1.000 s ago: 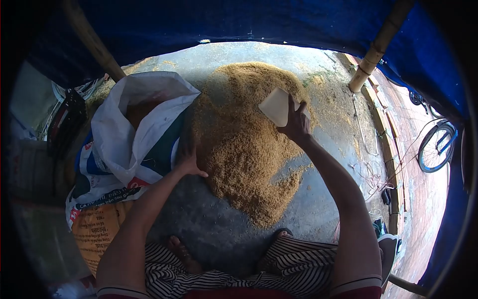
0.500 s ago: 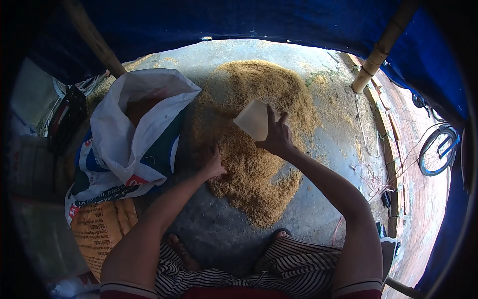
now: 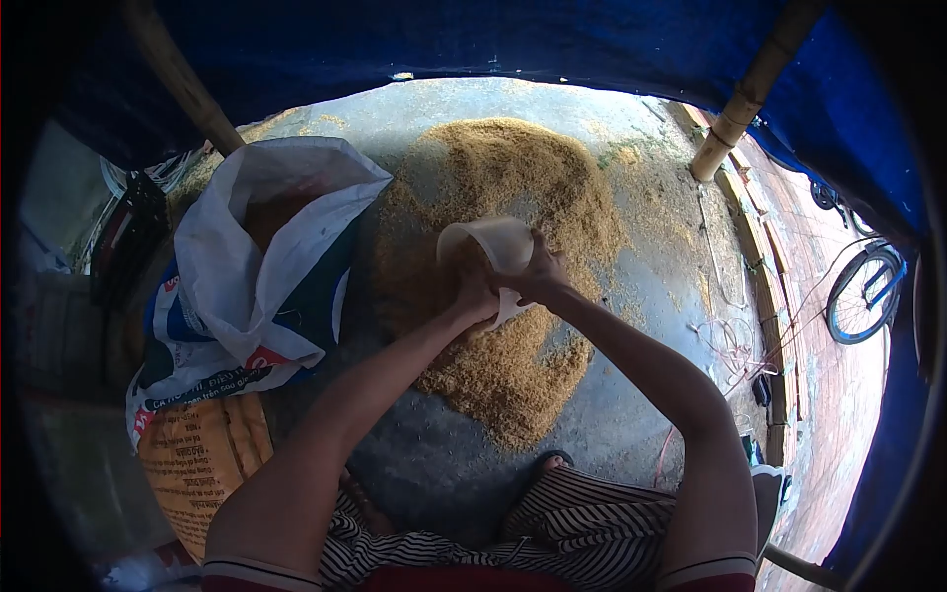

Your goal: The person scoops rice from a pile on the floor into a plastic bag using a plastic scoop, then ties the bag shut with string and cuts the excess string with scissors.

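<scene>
A pale plastic scoop [image 3: 490, 247] is tipped on its side over a big pile of brown grain [image 3: 513, 187] on the concrete floor. My right hand [image 3: 541, 277] grips the scoop from the right. My left hand [image 3: 473, 300] holds its lower left side, just above the grain. An open white sack [image 3: 266, 247] with some grain inside stands left of the pile.
A bamboo post [image 3: 742, 107] rises at the back right and another [image 3: 182, 79] at the back left, with blue tarp [image 3: 552, 39] behind. A bicycle wheel [image 3: 864, 296] stands far right. My striped trousers [image 3: 592, 528] and feet are at the bottom.
My right hand brought the scoop down and toward me from the far side of the pile. My left hand left the grain's edge and took hold of the scoop.
</scene>
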Motion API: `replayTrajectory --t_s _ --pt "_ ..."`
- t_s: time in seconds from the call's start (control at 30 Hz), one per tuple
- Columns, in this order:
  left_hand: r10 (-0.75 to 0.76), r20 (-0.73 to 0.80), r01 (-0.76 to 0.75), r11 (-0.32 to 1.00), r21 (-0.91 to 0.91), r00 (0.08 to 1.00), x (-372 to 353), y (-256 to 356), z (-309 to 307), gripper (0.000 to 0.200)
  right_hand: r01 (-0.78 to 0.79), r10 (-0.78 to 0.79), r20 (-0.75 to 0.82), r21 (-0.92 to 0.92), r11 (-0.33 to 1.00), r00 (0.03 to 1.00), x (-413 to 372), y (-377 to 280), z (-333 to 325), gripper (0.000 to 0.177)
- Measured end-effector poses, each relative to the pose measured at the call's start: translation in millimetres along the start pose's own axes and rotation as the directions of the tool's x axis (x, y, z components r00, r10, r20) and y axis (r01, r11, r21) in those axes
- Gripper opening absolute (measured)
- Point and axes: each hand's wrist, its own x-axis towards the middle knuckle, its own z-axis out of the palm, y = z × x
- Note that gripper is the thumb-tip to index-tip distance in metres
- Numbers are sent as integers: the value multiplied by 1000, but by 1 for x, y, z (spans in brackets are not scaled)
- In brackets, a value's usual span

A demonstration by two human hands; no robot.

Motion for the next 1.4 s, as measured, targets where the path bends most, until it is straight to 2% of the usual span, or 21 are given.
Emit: replayTrajectory --t_s 0.1,0.17,0.2,0.27,0.33,0.4,0.43,0.5,0.57,0.6,0.67,0.7,0.8,0.83,0.93,1.0,1.03,1.13,1.2,1.33,1.4 --pt "35 57 -42 989 142 998 8 29 -25 106 -74 74 -13 49 996 997 11 8 5 117" --pt "51 100 -73 970 234 994 8 47 -42 90 -91 52 145 278 956 988 22 20 -10 110" --pt "49 104 -72 970 234 993 5 55 -56 90 -49 10 99 395 917 995 27 31 -14 109" --pt "142 153 -167 972 164 978 -5 56 -90 84 -74 -17 175 498 864 984 32 47 -35 106" --pt "110 240 -80 988 -131 965 -16 38 -113 87 -46 -13 128 445 894 992 31 56 -55 104" --pt "22 257 -66 984 163 966 -33 -6 -131 100 -11 -36 111 397 918 993 31 67 -73 104" --pt "19 258 -63 985 163 966 -44 -35 -136 100 -2 -34 90 370 929 995 31 72 -81 104" --pt "-24 314 -134 871 472 949 -71 -81 -134 121 10 -36 70 338 941 997 32 78 -91 103" --pt "-117 337 -100 820 563 934 -100 -85 -127 129 82 -75 -147 44 996 986 36 87 -91 103" --pt "-208 350 -76 757 648 913 -111 -85 -124 136 82 -75 -144 43 996 987 38 91 -90 103" --pt "-213 376 -98 747 658 902 -127 -66 -118 135 177 -302 -211 -462 869 930 36 99 -85 108" --pt "-214 400 -122 736 666 891 -131 -57 -111 134 155 -257 -209 -407 900 944 32 98 -81 110" --pt "-183 379 -93 791 605 907 -136 -47 -89 128 227 -281 -145 -306 925 949 26 98 -67 108" --pt "-183 378 -92 792 604 907 -136 -46 -78 128 295 -356 -161 -313 903 920 18 94 -61 107" --pt "-128 278 -39 850 526 952 -131 -41 -46 127 260 -325 -128 -365 894 937 5 80 -52 108" --pt "-209 214 103 900 423 954 -126 -29 -28 128 253 -298 -91 -332 909 950 -4 77 -36 113" --pt "-209 214 102 900 424 954 -123 -25 -21 128 221 -270 -112 -327 919 956 -13 71 -26 114" --pt "-116 88 70 906 417 989 -111 -20 -5 130 216 -266 -128 -312 925 955 -35 53 -13 114" --pt "-19 64 7 982 187 998 -102 -22 2 126 218 -255 -113 -266 939 960 -41 46 -13 112" --pt "-23 17 19 978 208 1000 -85 -17 14 121 130 -151 -76 -234 964 986 -41 44 -11 111" --pt "178 28 -180 976 123 984 -67 -15 16 112 86 -97 -61 -165 982 993 -37 45 -11 110"
